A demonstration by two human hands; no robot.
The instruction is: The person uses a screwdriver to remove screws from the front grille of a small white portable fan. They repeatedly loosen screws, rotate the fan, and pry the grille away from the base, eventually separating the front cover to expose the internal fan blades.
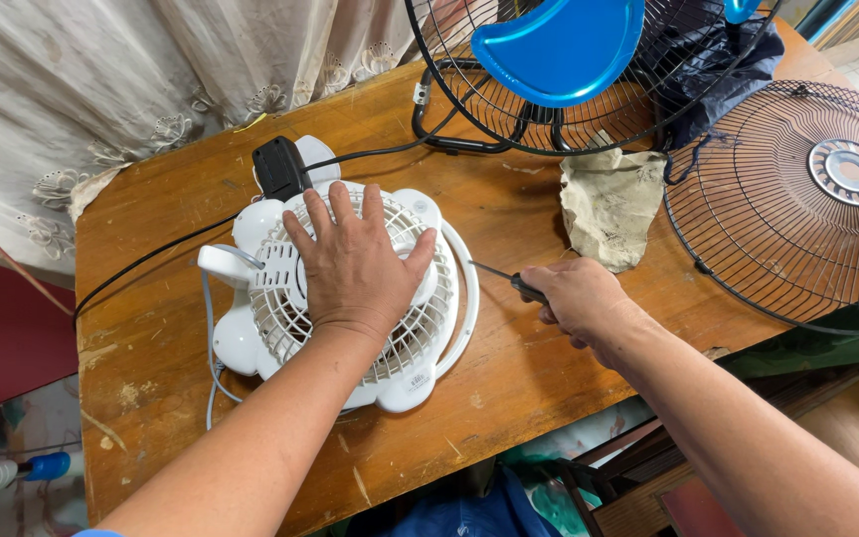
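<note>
Pressing the small white fan (345, 298) flat on the bench (529, 368) with left hand (355, 264) fingers spread apart, right hand (579, 296) just right of the fan, fingers clamped on a screwdriver (509, 281) tipped toward its rim; likely screw step, needs tip seated.

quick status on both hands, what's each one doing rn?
Left hand: open, palm flat on the grille of the small white fan.
Right hand: closed around a screwdriver, tip pointing at the fan's rim.
</note>
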